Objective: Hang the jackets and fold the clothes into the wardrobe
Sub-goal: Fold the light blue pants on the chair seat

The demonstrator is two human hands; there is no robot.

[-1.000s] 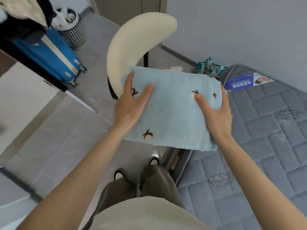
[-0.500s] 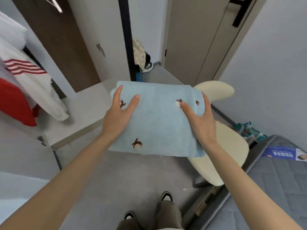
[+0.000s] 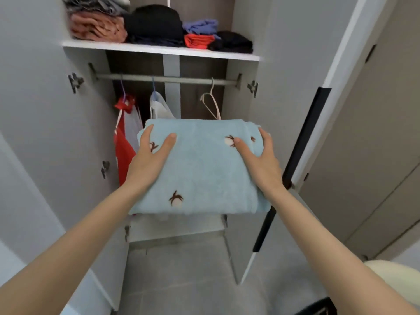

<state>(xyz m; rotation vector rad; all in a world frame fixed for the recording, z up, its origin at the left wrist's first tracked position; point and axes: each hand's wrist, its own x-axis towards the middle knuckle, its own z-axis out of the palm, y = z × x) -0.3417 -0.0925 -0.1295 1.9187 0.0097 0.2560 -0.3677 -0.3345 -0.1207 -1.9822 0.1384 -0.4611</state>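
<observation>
Holding blue garment (image 3: pixel 201 171) flat, long axis sideways, w/ left hand (image 3: pixel 148 162), right hand (image 3: pixel 261 162).

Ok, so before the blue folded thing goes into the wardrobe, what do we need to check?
1. Both hands holding: the left hand and right hand grip the blue cloth at its two sides. Ok.
2. Cloth folded in one flat bundle: ok.
3. Wardrobe door open: ok.
4. Free spot on the top shelf: not ok, piles of clothes sit all along it.
5. Free spot lower down: cannot tell, the cloth hides most of it.
6. Empty hanger clear of the cloth: cannot tell, it hangs right behind the far edge.
</observation>
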